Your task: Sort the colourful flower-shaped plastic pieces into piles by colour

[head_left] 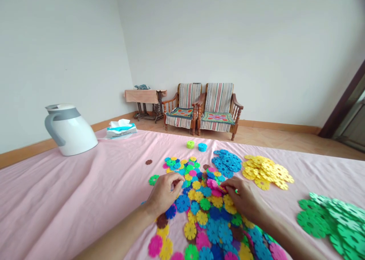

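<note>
A wide mixed pile of plastic snowflake discs (202, 217) in yellow, blue, pink, green and brown lies on a pink cloth. My left hand (165, 191) is over the pile's left side, its thumb and fingers curled together; whatever is between them, if anything, is hidden. At the pile's right side my right hand (245, 195) pinches at the edge of a pink snowflake disc (216, 192), among other pink ones. Close beyond that hand are a heap of blue discs (226, 162) and a heap of yellow discs (266, 170).
Green discs (336, 222) are heaped at the right. Small light-green (190, 145) and blue stacks (202, 147) stand beyond the pile, and a brown disc (148, 162) lies alone. A white jug (75, 132) and tissue pack (121, 130) are at the left. Two wooden armchairs (218, 117) stand behind.
</note>
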